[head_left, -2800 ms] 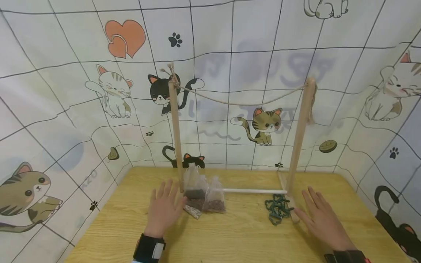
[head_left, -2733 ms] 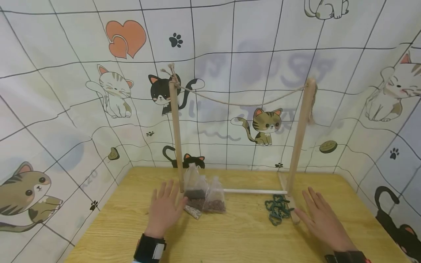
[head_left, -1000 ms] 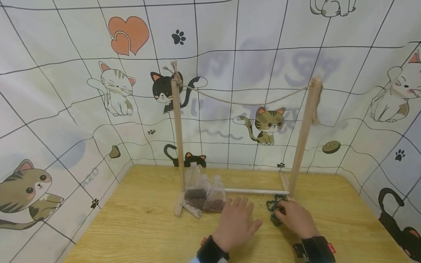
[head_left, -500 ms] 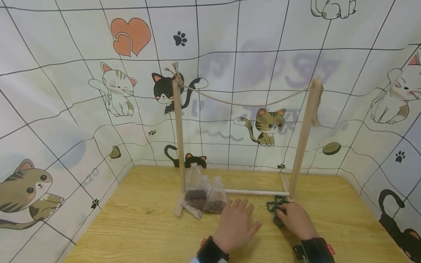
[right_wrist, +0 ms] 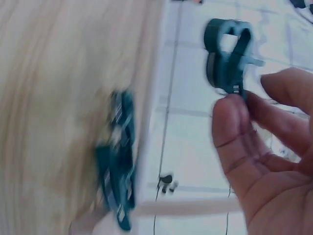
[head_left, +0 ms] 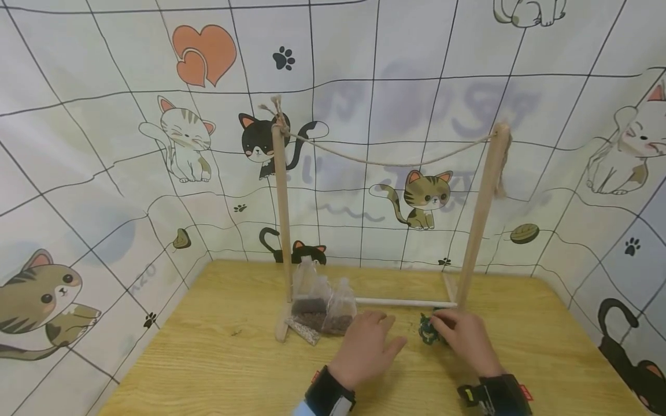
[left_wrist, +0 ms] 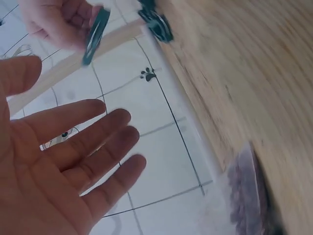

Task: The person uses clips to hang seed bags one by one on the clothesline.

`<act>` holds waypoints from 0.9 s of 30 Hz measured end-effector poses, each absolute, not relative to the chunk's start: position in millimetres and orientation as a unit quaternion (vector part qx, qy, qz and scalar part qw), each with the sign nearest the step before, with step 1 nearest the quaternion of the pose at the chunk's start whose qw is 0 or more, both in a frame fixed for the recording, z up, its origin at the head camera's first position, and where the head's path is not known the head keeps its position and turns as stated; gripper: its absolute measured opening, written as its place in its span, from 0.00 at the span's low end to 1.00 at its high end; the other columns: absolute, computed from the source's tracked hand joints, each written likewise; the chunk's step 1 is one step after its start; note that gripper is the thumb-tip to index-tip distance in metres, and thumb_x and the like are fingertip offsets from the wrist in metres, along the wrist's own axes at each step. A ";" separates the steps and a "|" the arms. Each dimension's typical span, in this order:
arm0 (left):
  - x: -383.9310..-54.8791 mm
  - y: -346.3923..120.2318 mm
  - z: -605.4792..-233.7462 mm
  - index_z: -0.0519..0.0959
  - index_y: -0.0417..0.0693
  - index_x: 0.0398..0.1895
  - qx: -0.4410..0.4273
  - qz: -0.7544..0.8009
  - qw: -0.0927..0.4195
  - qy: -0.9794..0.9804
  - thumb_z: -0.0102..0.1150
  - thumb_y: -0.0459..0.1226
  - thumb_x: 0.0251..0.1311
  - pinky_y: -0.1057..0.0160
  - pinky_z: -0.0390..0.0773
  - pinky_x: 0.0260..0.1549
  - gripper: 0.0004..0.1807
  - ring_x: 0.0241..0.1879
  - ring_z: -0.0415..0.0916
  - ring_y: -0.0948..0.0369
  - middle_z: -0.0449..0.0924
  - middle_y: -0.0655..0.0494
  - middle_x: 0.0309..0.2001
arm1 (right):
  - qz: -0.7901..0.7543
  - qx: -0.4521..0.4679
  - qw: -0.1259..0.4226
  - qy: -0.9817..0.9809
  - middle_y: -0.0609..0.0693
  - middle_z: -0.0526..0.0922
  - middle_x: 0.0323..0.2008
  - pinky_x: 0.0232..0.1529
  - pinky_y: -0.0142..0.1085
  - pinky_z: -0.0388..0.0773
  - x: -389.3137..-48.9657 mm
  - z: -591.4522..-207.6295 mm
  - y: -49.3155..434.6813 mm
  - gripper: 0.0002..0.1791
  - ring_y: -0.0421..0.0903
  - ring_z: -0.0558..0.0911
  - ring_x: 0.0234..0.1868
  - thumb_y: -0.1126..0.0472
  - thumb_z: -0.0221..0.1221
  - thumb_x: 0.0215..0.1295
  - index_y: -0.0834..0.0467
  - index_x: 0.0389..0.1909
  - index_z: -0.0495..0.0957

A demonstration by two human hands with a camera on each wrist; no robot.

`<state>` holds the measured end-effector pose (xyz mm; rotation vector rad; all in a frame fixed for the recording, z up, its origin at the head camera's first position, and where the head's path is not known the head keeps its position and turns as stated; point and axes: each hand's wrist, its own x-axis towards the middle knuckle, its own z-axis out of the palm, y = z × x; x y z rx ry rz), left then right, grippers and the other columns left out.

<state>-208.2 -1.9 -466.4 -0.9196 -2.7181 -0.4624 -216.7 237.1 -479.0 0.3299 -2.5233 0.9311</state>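
Teal clip [right_wrist: 226, 51] (plastic), pinched.

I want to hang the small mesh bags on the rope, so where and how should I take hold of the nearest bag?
Pinch the mesh bag by its gathered, empty top, coming from above and the front. Its dark filling sits low, the neck stands up free, and the left hand lies open just beside it; the wooden post blocks the far-left side.
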 end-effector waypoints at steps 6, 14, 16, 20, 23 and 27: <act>-212.3 -2.3 -461.8 0.83 0.46 0.60 -0.313 -0.350 0.036 -0.882 0.48 0.52 0.79 0.67 0.80 0.41 0.25 0.44 0.81 0.63 0.86 0.52 0.50 | 0.461 0.183 0.260 -0.828 0.52 0.88 0.37 0.31 0.26 0.81 -212.3 -471.5 218.1 0.10 0.32 0.83 0.32 0.74 0.68 0.63 0.61 0.43 0.89; -218.8 -5.5 -461.7 0.85 0.51 0.59 -0.298 -0.491 -0.050 -0.817 0.49 0.51 0.79 0.67 0.79 0.40 0.21 0.41 0.79 0.70 0.86 0.56 0.51 | 0.576 0.228 0.175 -0.765 0.54 0.85 0.39 0.37 0.35 0.86 -207.3 -467.2 205.5 0.10 0.43 0.85 0.36 0.73 0.60 0.72 0.63 0.49 0.86; -219.3 -6.4 -461.7 0.86 0.51 0.56 -0.296 -0.501 -0.051 -0.812 0.51 0.50 0.79 0.67 0.79 0.40 0.19 0.41 0.80 0.70 0.86 0.57 0.49 | 0.584 0.226 0.162 -0.763 0.53 0.85 0.40 0.39 0.36 0.86 -206.4 -467.8 204.0 0.11 0.43 0.85 0.37 0.72 0.59 0.73 0.62 0.50 0.86; -220.5 -8.0 -462.2 0.86 0.50 0.53 -0.293 -0.513 -0.053 -0.805 0.53 0.48 0.78 0.68 0.79 0.40 0.16 0.40 0.79 0.72 0.86 0.58 0.46 | 0.589 0.223 0.150 -0.762 0.53 0.84 0.40 0.40 0.36 0.86 -205.6 -468.9 202.7 0.11 0.44 0.86 0.38 0.71 0.58 0.73 0.62 0.51 0.85; -221.5 -8.9 -461.8 0.87 0.49 0.52 -0.298 -0.516 -0.050 -0.801 0.54 0.47 0.77 0.69 0.79 0.41 0.16 0.39 0.79 0.72 0.87 0.57 0.46 | 0.590 0.224 0.143 -0.763 0.53 0.84 0.41 0.41 0.38 0.86 -205.4 -469.4 202.5 0.11 0.46 0.86 0.38 0.71 0.58 0.74 0.62 0.51 0.85; -222.7 -9.2 -460.2 0.86 0.44 0.53 -0.308 -0.521 -0.037 -0.795 0.58 0.44 0.75 0.70 0.80 0.39 0.16 0.37 0.79 0.72 0.88 0.53 0.45 | 0.592 0.211 0.132 -0.767 0.56 0.85 0.42 0.42 0.38 0.86 -204.1 -468.4 202.3 0.11 0.45 0.86 0.38 0.70 0.59 0.74 0.63 0.53 0.84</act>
